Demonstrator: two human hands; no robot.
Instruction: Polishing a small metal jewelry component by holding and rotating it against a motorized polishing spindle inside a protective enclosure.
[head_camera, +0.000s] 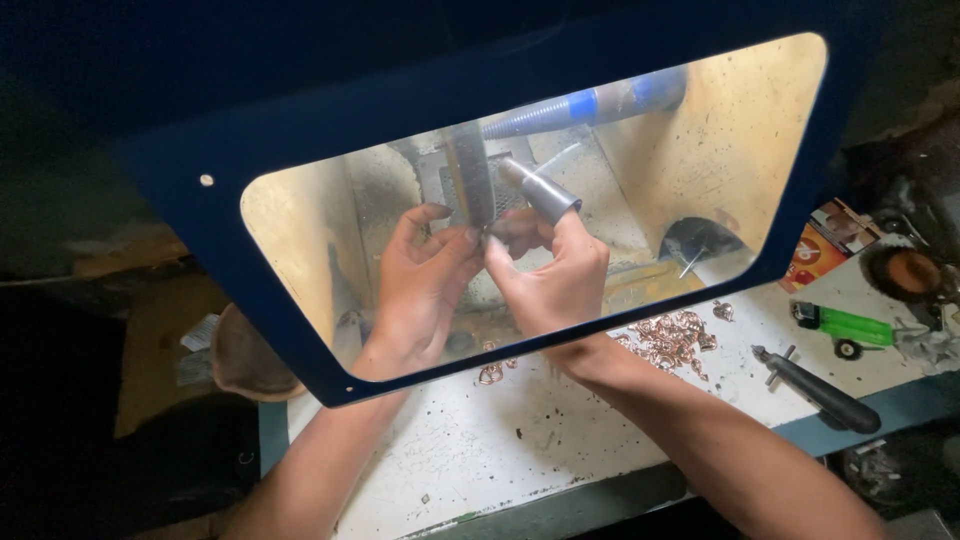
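Forearms enter from the bottom edge, both cut off by the frame, and pass under a blue-framed clear shield (250, 300) that stands over the white bench top (480, 450). Seen through the shield only, so detail is soft and glare washes the upper part.

Left hand (420, 285): fingers curled inward, tips pressed together against a small piece (487, 236) at the spinning wheel (472, 180). Piece is too small and too covered to identify; only a sliver shows between the two hands.

Right hand (555, 280): thumb and fingers pinched on the same small piece, touching the left fingertips. Forefinger sticks up, capped in a grey finger sleeve (545, 192).

Behind the hands, a blue and grey spindle (590, 105) runs up to the right, its far end lost in glare.

Outside the shield, on the bench: heap of copper-coloured pieces (675, 340) just beside the right wrist, black-handled tool (820, 392), green lighter (845, 325). Left side of view is dark, contents unreadable.
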